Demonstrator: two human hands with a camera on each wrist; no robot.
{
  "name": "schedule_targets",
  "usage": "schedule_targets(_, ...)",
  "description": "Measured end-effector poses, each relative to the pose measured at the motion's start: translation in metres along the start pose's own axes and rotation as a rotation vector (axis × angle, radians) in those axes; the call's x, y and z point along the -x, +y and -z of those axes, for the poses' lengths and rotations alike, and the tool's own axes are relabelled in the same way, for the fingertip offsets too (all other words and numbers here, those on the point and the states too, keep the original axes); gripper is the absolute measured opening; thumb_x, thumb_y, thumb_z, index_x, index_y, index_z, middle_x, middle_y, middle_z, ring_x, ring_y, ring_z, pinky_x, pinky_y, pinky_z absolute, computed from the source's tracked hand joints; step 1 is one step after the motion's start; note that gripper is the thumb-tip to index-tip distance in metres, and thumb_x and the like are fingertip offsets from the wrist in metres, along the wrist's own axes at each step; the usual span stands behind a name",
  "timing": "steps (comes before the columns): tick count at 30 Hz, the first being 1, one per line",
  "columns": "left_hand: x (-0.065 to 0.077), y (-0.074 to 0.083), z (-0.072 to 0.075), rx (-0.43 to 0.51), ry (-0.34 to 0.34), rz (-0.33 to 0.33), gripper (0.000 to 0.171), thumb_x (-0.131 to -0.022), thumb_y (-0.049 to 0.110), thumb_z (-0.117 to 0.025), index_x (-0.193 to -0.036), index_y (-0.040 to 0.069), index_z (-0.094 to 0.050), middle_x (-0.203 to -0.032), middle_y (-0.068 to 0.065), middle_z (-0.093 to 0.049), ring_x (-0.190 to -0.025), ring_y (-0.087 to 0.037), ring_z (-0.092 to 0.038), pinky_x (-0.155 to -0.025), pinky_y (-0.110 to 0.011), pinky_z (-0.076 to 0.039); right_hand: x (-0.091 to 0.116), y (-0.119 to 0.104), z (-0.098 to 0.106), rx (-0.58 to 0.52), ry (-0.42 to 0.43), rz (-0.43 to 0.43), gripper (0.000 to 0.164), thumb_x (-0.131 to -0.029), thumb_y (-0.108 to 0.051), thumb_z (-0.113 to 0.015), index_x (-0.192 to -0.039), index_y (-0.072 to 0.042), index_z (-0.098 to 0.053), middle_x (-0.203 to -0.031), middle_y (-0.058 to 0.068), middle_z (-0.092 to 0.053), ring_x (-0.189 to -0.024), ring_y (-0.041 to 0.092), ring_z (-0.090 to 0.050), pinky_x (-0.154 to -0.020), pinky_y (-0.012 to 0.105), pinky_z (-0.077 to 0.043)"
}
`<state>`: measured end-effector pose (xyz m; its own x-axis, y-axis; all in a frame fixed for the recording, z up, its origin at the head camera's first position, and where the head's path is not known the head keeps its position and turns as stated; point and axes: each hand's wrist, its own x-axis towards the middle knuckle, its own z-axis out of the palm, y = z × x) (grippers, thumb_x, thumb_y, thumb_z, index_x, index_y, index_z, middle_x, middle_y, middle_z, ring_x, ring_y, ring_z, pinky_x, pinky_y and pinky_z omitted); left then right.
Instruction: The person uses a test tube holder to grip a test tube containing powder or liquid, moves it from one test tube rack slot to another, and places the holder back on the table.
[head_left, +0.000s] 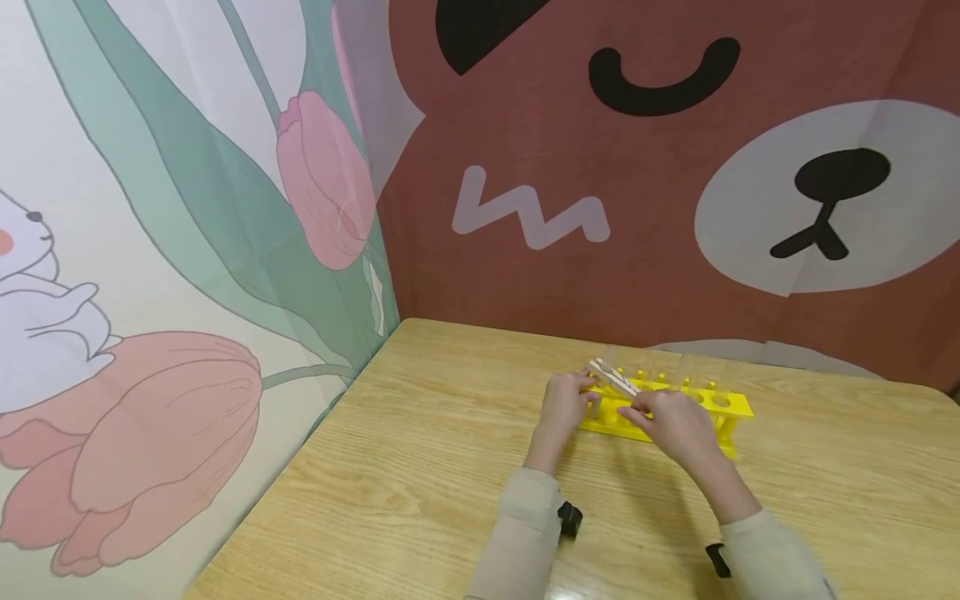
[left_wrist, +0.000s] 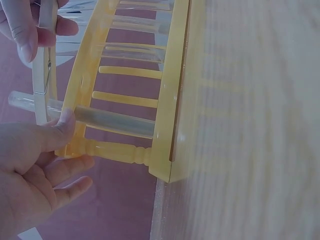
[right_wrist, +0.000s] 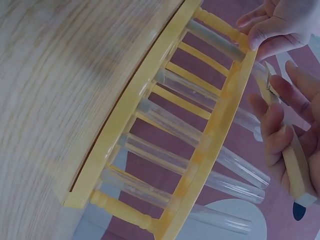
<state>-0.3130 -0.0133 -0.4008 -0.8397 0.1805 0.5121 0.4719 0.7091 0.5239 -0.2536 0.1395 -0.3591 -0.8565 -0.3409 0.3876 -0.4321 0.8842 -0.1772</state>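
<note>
A yellow test tube rack [head_left: 738,406] stands on the table. My left hand [head_left: 561,404] pinches the left end of its top plate between thumb and fingers. In my right hand [head_left: 678,425] I grip a wooden test tube clamp [head_left: 613,379] with a metal spring. The clamp's far end lies at the upper part of a test tube [left_wrist: 117,121] in the leftmost part of the rack; whether it closes round the glass I cannot tell. That tube looks cloudy grey below the top plate. Several clear tubes [right_wrist: 172,122] stand in the other holes.
The wooden table [head_left: 420,467] meets a patterned cloth wall [head_left: 525,283] close behind the rack. Another cloth with tulips [head_left: 187,275] runs along the table's left edge. Dark bands [head_left: 570,519] sit at my sleeves.
</note>
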Motion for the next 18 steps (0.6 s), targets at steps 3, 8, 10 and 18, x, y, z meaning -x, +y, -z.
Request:
schedule_targets(3,0.0001,0.0001,0.0008,0.008,-0.008,0.006,0.024,-0.073,0.014,-0.07,-0.097,0.01,-0.07,-0.103,-0.002,-0.063,-0.099,-0.009,-0.057,-0.081,-0.015,-0.043,0.0004,-0.0003,-0.0002,0.0,-0.003,-0.006,0.02,-0.08,-0.026,-0.067,-0.065,-0.013,-0.062,-0.048,-0.006,-0.037,-0.04,0.009,-0.029,-0.037,0.023,-0.023)
schedule_targets(8,0.0002,0.0011,0.0013,0.024,-0.027,0.029,0.026,-0.074,0.015,-0.069,-0.1,0.009,-0.068,-0.106,-0.002,-0.061,-0.101,-0.01,-0.056,-0.08,-0.016,-0.043,0.0003,-0.001,0.0008,-0.005,-0.013,-0.019,0.019,-0.079,-0.025,-0.067,-0.066,-0.012,-0.063,-0.048,-0.006,-0.038,-0.04,0.01,-0.03,-0.037,0.024,-0.024)
schedule_targets(10,0.0002,0.0015,0.0011,0.036,-0.034,0.045,0.027,-0.075,0.015,-0.068,-0.101,0.009,-0.068,-0.107,-0.003,-0.061,-0.101,-0.011,-0.056,-0.08,-0.016,-0.044,0.0004,-0.0012,0.0013,-0.007,-0.016,-0.021,0.019,-0.079,-0.025,-0.068,-0.066,-0.012,-0.063,-0.049,-0.006,-0.039,-0.04,0.01,-0.031,-0.038,0.024,-0.024)
schedule_targets(18,-0.0002,0.0023,0.0015,0.045,-0.038,0.065,0.027,-0.075,0.015,-0.068,-0.101,0.009,-0.068,-0.108,-0.002,-0.06,-0.101,-0.011,-0.056,-0.08,-0.016,-0.044,0.0004,-0.0012,0.0028,-0.011,-0.02,-0.024,0.017,-0.078,-0.024,-0.068,-0.067,-0.012,-0.064,-0.051,-0.006,-0.043,-0.041,0.01,-0.032,-0.038,0.025,-0.026)
